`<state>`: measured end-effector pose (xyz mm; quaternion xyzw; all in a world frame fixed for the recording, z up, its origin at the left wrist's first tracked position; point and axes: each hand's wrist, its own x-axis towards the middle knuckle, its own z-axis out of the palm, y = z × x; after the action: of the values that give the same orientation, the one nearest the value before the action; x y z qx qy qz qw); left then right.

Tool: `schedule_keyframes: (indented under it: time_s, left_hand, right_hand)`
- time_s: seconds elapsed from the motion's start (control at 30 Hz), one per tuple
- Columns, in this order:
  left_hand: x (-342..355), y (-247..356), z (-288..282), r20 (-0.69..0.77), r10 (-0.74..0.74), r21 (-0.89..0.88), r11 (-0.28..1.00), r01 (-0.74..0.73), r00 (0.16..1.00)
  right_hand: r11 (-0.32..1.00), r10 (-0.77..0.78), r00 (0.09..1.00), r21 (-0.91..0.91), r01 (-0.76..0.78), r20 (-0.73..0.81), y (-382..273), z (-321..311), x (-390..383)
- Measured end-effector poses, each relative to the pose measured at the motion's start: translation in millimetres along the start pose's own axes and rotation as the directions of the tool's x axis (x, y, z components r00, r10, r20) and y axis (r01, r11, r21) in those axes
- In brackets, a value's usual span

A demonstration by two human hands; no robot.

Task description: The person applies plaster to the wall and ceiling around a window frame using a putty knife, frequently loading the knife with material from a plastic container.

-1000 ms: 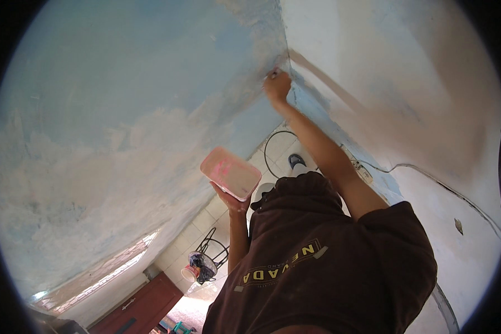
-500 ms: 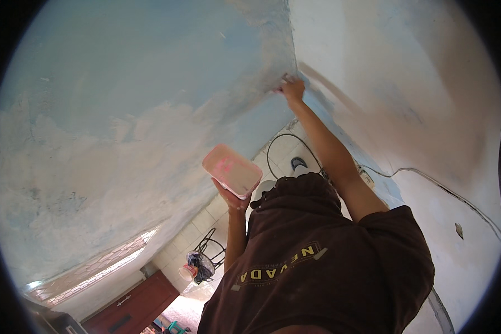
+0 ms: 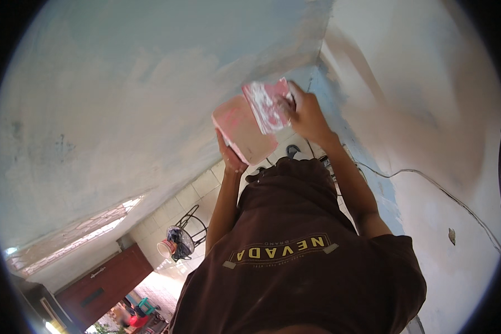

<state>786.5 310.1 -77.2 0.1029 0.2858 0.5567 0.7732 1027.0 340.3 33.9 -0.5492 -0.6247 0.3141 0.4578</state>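
My left hand (image 3: 231, 158) grips a shallow pinkish-beige plastic container (image 3: 244, 133) from its lower left side, with pink smears on its flat face. In my right hand (image 3: 310, 116) is a pink putty spreader (image 3: 268, 107), its face streaked with white paste and its handle side pinched in my fingers. The spreader overlaps the container's upper right edge; whether they touch I cannot tell. Both hands are in front of my body near the corner. On the left, the blue wall (image 3: 111, 106) bears patchy pale putty; on the right stands a whitish wall (image 3: 412, 106).
A round stool (image 3: 190, 236) with a dark bag and a pinkish tub (image 3: 165, 248) stands on the tiled floor (image 3: 197, 189). Along the right wall runs a cable (image 3: 428, 177). A brown door (image 3: 107, 283) is at the lower left, with a person in red (image 3: 138, 319) beyond.
My right hand has come away from the wall corner down to the container, and the spreader's face now shows. My left hand has lifted the container slightly up and right.
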Motion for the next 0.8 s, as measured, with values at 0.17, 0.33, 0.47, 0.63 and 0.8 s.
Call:
schedule_keyframes:
  time_s: [0.17, 0.33, 0.47, 0.63, 0.8]
  left_hand:
    - [1.5, 8.3, 7.7, 0.148, 0.019, 0.037, 0.999, -0.025, 0.989]
    - [-7.3, 17.7, 1.7, 0.264, 0.011, -0.038, 0.999, -0.001, 0.964]
    - [-21.0, 17.9, -5.4, 0.134, -0.022, 0.073, 0.997, 0.012, 0.991]
    - [-32.9, 27.7, -32.0, 0.218, -0.144, 0.024, 0.99, 0.142, 0.965]
    - [-39.5, 46.2, -34.7, 0.314, -0.245, 0.153, 0.967, 0.206, 0.917]
  right_hand:
    - [0.976, 0.049, 0.993, -0.216, -0.024, 0.111, -11.3, 57.1, -34.6]
    - [0.929, 0.088, 0.99, -0.368, -0.043, 0.108, -37.0, 101.0, -56.2]
    - [0.926, 0.103, 0.99, -0.372, -0.061, 0.092, -48.8, 128.1, -76.7]
    - [0.964, 0.208, 0.978, -0.171, -0.205, -0.001, -50.2, 145.9, -89.1]
    - [0.957, 0.288, 0.955, 0.044, -0.286, -0.068, -49.7, 151.8, -107.4]
